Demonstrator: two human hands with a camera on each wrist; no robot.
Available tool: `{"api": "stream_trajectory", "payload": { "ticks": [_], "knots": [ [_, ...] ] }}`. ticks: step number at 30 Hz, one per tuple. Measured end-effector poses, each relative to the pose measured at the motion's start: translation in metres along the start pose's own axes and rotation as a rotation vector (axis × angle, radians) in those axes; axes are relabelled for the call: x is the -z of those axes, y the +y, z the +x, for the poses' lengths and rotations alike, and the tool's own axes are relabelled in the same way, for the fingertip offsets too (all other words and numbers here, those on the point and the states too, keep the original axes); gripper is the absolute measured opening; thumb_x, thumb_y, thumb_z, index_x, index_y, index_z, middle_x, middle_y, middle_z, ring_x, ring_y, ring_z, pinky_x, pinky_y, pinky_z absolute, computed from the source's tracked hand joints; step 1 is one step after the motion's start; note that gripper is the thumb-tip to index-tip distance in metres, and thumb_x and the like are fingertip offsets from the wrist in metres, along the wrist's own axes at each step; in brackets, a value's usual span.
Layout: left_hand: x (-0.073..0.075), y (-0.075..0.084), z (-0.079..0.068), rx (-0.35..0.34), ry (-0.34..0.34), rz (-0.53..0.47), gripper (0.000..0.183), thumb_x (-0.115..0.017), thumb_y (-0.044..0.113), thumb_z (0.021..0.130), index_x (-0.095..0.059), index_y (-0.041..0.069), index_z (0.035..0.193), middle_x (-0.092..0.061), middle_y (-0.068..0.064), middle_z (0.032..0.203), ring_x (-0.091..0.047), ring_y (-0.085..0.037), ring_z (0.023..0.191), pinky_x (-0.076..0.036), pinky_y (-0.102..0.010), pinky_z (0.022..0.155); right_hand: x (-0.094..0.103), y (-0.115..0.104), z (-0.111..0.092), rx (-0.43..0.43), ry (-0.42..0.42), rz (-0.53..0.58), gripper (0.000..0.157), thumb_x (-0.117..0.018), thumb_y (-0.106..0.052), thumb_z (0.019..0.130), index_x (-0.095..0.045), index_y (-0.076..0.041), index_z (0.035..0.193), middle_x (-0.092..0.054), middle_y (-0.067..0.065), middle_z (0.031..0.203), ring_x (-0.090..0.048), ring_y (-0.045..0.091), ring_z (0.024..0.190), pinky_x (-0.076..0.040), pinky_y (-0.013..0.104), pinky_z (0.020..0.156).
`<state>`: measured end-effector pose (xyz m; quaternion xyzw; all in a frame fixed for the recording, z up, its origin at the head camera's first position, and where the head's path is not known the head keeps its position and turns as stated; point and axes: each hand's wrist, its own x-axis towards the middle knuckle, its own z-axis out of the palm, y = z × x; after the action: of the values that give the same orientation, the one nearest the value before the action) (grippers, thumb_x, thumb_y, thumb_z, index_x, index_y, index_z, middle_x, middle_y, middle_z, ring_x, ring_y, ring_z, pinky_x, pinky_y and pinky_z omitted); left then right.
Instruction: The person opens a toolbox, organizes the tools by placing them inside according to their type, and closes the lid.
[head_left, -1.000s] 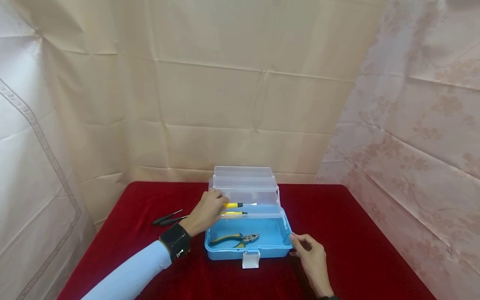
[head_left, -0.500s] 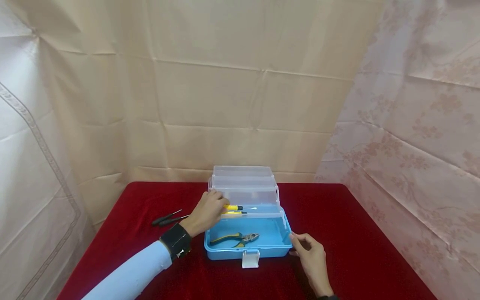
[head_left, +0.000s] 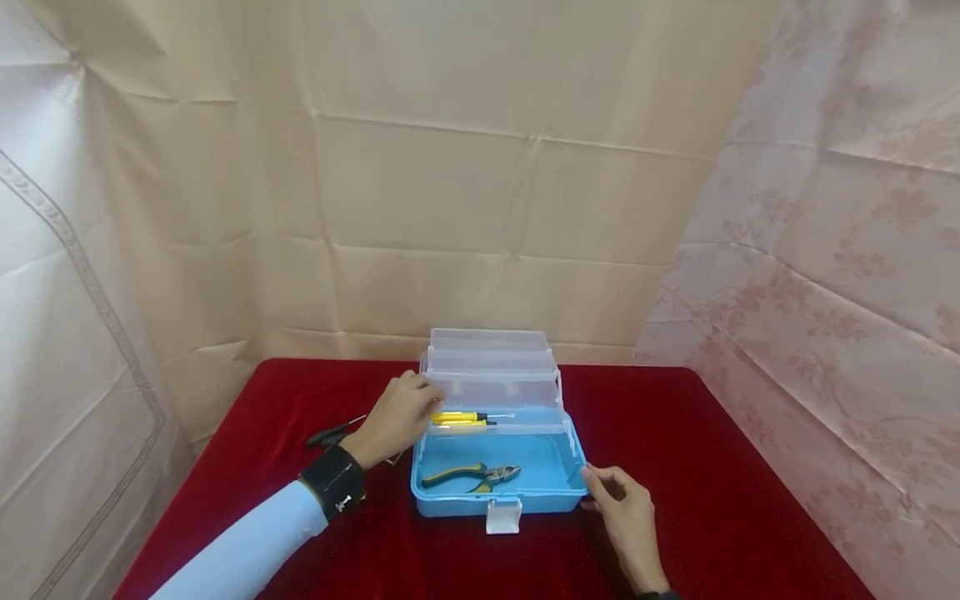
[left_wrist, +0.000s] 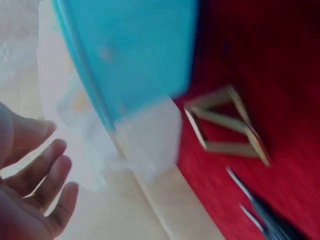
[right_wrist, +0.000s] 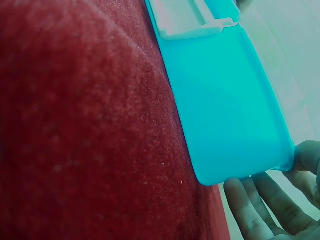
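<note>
Left arm (head_left: 240,542) extends from lower left. Left hand (head_left: 397,421), fingers loosely bent and apart, hangs at the left end of the open blue toolbox (head_left: 536,457), lower centre, just beside two yellow-handled screwdrivers (head_left: 461,417). Right hand (head_left: 621,504), lower right, pinches the toolbox's near right corner. Pliers (head_left: 476,475) lie inside.

Toolbox (head_left: 450,506) on table (head_left: 720,500), near far edge. Pliers (head_left: 489,477) inside, toward near-left corner; two screwdrivers (head_left: 459,417) in tray (head_left: 532,429), left end. Two more screwdrivers (head_left: 326,437) on table, left of toolbox; frame (left_wrist: 220,119) between.
</note>
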<state>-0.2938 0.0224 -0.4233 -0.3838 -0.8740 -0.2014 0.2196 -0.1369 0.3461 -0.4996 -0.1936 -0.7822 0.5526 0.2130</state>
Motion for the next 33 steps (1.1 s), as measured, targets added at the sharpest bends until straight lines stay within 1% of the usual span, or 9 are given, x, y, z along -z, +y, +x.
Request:
{"api": "stream_trajectory", "payload": {
  "ticks": [4, 7, 10, 14, 16, 18, 22, 26, 33],
  "knots": [
    [0.014, -0.028, -0.015, 0.059, 0.062, 0.048, 0.018, -0.070, 0.021, 0.089, -0.074, 0.011, 0.103, -0.064, -0.001, 0.093, -0.049, -0.015, 0.083, -0.042, -0.029, 0.073, -0.002, 0.001, 0.001, 0.008, 0.007, 0.004, 0.032, -0.072, -0.031, 0.088, -0.070, -0.004, 0.106, -0.067, 0.016, 0.111, -0.069, 0.023, 0.085, -0.055, 0.032, 0.067],
    [0.022, -0.055, -0.035, 0.097, 0.040, 0.140, 0.015, -0.071, 0.021, 0.087, -0.073, 0.010, 0.098, -0.063, -0.003, 0.088, -0.051, -0.019, 0.082, -0.043, -0.032, 0.072, -0.002, -0.001, 0.002, 0.015, 0.012, -0.001, 0.030, -0.072, -0.029, 0.088, -0.070, -0.004, 0.106, -0.067, 0.017, 0.111, -0.069, 0.023, 0.084, -0.055, 0.032, 0.067],
    [0.025, -0.081, -0.060, 0.128, -0.052, 0.246, 0.017, -0.075, 0.021, 0.083, -0.070, 0.008, 0.092, -0.060, -0.005, 0.081, -0.052, -0.023, 0.077, -0.045, -0.037, 0.066, -0.001, -0.001, 0.001, 0.011, 0.000, -0.008, 0.031, -0.072, -0.029, 0.089, -0.070, -0.004, 0.107, -0.067, 0.017, 0.112, -0.069, 0.023, 0.085, -0.055, 0.032, 0.068],
    [0.024, -0.099, -0.086, 0.201, -0.226, 0.273, 0.024, -0.076, 0.026, 0.083, -0.069, 0.005, 0.094, -0.057, -0.006, 0.080, -0.054, -0.026, 0.074, -0.047, -0.040, 0.060, 0.004, -0.002, 0.000, 0.003, -0.003, -0.011, 0.033, -0.072, -0.030, 0.088, -0.070, -0.004, 0.108, -0.067, 0.017, 0.112, -0.069, 0.023, 0.086, -0.055, 0.032, 0.069],
    [0.023, -0.102, -0.090, 0.224, -0.274, 0.259, 0.026, -0.076, 0.027, 0.083, -0.068, 0.005, 0.095, -0.057, -0.006, 0.080, -0.055, -0.026, 0.074, -0.048, -0.040, 0.060, 0.007, -0.002, 0.000, 0.005, 0.003, -0.010, 0.033, -0.072, -0.030, 0.088, -0.070, -0.004, 0.107, -0.067, 0.017, 0.111, -0.069, 0.024, 0.086, -0.055, 0.033, 0.069],
    [0.023, -0.103, -0.090, 0.227, -0.287, 0.250, 0.026, -0.076, 0.025, 0.082, -0.068, 0.005, 0.095, -0.056, -0.006, 0.080, -0.056, -0.025, 0.074, -0.048, -0.039, 0.060, 0.009, -0.003, 0.000, 0.010, 0.007, -0.014, 0.033, -0.072, -0.031, 0.088, -0.070, -0.004, 0.107, -0.067, 0.017, 0.111, -0.069, 0.024, 0.087, -0.055, 0.033, 0.069],
    [0.021, -0.102, -0.088, 0.223, -0.261, 0.224, 0.021, -0.079, 0.019, 0.079, -0.065, 0.006, 0.089, -0.053, -0.003, 0.074, -0.054, -0.022, 0.070, -0.047, -0.036, 0.058, 0.010, -0.004, 0.001, 0.013, 0.003, -0.030, 0.035, -0.072, -0.033, 0.088, -0.069, -0.004, 0.109, -0.066, 0.017, 0.113, -0.069, 0.024, 0.088, -0.055, 0.032, 0.070],
    [0.020, -0.100, -0.090, 0.247, -0.243, 0.216, 0.024, -0.080, 0.018, 0.078, -0.060, 0.008, 0.084, -0.050, -0.003, 0.074, -0.051, -0.021, 0.070, -0.045, -0.034, 0.057, 0.010, -0.003, 0.000, 0.006, 0.001, -0.035, 0.036, -0.072, -0.034, 0.088, -0.069, -0.004, 0.109, -0.066, 0.017, 0.113, -0.069, 0.023, 0.089, -0.055, 0.031, 0.070],
    [0.021, -0.091, -0.095, 0.269, -0.258, 0.283, 0.018, -0.078, 0.019, 0.080, -0.064, 0.008, 0.082, -0.048, -0.009, 0.079, -0.049, -0.026, 0.074, -0.047, -0.038, 0.057, 0.008, 0.000, 0.002, 0.003, 0.013, -0.032, 0.034, -0.071, -0.034, 0.089, -0.070, -0.006, 0.107, -0.067, 0.014, 0.112, -0.068, 0.022, 0.089, -0.055, 0.031, 0.070]
  ]
}}
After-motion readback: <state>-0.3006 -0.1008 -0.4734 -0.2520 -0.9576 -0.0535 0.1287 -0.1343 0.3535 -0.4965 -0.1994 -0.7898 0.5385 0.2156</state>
